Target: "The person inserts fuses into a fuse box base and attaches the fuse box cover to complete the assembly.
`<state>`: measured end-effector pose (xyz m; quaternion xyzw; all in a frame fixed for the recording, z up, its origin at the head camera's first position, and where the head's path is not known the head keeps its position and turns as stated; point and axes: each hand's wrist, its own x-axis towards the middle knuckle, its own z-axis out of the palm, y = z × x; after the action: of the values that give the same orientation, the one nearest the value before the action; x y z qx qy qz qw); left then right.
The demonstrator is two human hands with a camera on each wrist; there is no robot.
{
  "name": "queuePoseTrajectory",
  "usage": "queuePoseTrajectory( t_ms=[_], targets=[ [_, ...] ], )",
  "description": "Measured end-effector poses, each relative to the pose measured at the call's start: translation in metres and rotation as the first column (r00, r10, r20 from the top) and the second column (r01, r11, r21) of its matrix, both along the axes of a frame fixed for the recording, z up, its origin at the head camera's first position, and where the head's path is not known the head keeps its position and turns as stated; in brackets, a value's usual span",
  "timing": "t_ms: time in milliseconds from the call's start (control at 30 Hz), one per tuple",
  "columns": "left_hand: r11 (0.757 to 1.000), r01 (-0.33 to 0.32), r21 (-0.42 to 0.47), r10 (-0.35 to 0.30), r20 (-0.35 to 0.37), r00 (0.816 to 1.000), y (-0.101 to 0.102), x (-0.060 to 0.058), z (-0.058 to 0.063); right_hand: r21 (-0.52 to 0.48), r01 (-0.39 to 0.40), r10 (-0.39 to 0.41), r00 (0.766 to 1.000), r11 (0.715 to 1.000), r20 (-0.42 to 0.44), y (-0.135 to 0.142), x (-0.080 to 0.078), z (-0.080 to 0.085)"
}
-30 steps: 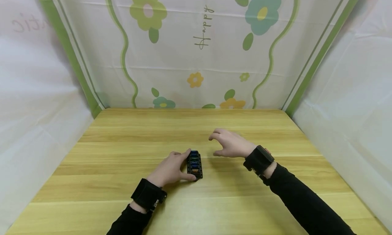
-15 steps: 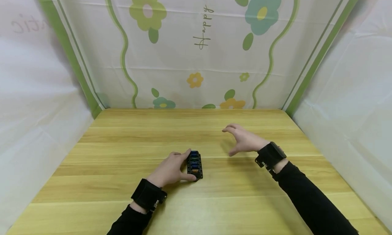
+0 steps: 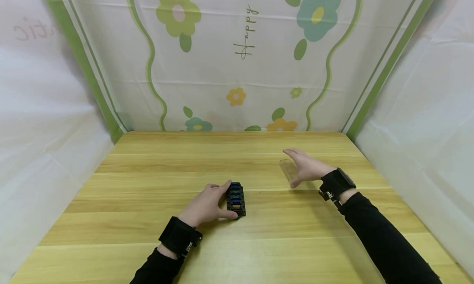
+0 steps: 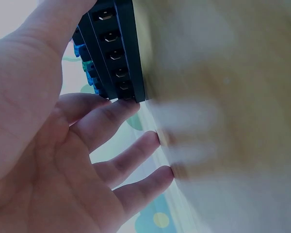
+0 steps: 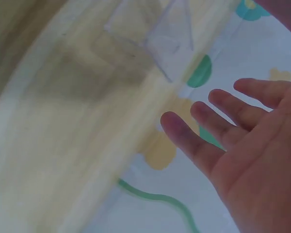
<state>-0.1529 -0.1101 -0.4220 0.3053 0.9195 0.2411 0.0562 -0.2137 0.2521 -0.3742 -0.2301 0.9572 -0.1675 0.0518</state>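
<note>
A small black fuse box (image 3: 235, 201) lies on the table, with blue, green and orange fuses in a row along its top. My left hand (image 3: 206, 204) pinches it endwise, thumb at the near end and forefinger at the far end. In the left wrist view a row of metal terminals shows along the side of the fuse box (image 4: 115, 54). Over to the right lies a clear plastic cover (image 3: 286, 169). My right hand (image 3: 310, 168) is spread beside it; in the right wrist view its straight fingers are apart from the cover (image 5: 169, 39).
The wooden table (image 3: 177, 156) runs back to a white curtain (image 3: 207, 70) printed with flowers. White cloth walls (image 3: 422, 111) stand at both sides. Each wrist wears a black strapped camera.
My right hand has moved to the right and slightly away from me, and the clear cover now shows at its left. My left hand and the fuse box have stayed put.
</note>
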Motion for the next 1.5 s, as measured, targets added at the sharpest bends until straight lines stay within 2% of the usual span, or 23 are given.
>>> queuePoseTrajectory(
  t_ms=[167,467,800,1200,1500],
  targets=[
    [1.000,0.003,0.002,-0.003,0.009,1.000,0.000,-0.001,-0.003,0.002,0.013,-0.013,0.999,1.000,0.048,0.008,-0.006,-0.009],
    [1.000,-0.011,0.016,0.010,0.027,1.000,0.002,-0.001,0.003,-0.010,-0.011,0.012,0.996,1.000,0.083,0.017,-0.019,-0.013],
    [1.000,-0.008,0.018,0.007,0.040,0.999,0.002,-0.001,0.004,0.063,-0.061,0.053,0.992,0.996,0.115,0.013,-0.030,-0.014],
    [1.000,-0.018,0.019,0.017,0.048,0.999,0.003,0.000,0.005,0.040,-0.016,0.009,0.986,0.999,0.168,0.014,-0.033,-0.016],
    [1.000,-0.019,0.011,0.019,0.043,0.999,0.003,0.000,0.004,0.005,-0.019,0.018,0.985,1.000,0.171,0.016,-0.033,-0.017]
  ],
)
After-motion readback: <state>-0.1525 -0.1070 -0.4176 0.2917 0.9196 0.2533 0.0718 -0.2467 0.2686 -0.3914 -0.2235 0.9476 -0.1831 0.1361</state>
